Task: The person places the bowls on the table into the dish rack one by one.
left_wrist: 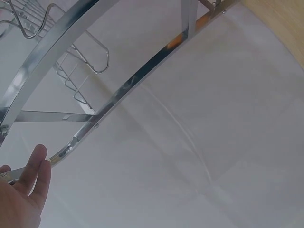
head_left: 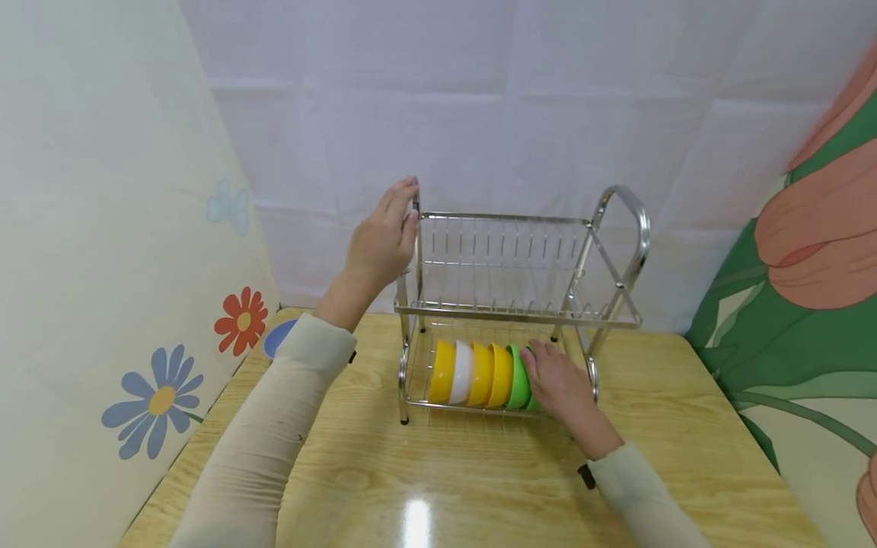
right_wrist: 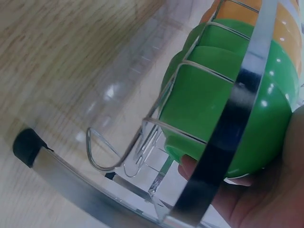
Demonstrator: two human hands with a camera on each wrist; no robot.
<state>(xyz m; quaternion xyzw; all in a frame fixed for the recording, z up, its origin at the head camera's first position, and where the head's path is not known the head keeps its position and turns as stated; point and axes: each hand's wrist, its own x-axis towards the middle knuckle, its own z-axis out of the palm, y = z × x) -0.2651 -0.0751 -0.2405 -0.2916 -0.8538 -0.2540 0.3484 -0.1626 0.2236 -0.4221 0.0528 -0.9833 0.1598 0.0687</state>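
Note:
A two-tier metal dish rack (head_left: pixel 517 312) stands on the table. My left hand (head_left: pixel 382 242) holds the top of its left side handle; in the left wrist view, the fingers (left_wrist: pixel 39 171) lie over the curved bar. Along the lower tier, several bowls stand on edge in a row: yellow bowls (head_left: pixel 442 371), a white bowl (head_left: pixel 462 373) and green bowls (head_left: pixel 517 378) at the right end. My right hand (head_left: pixel 558 379) grips the endmost green bowl (right_wrist: pixel 204 102), partly covering it in the head view. In the right wrist view, a fingertip shows at that bowl's rim, behind the rack's side bar.
A blue bowl (head_left: pixel 277 338) sits at the table's left edge, partly hidden by my left forearm. The rack's upper tier (head_left: pixel 500 262) has upright wire dividers. A curved handle (head_left: pixel 640 228) rises on its right side. Behind hangs a white cloth (head_left: pixel 479 114).

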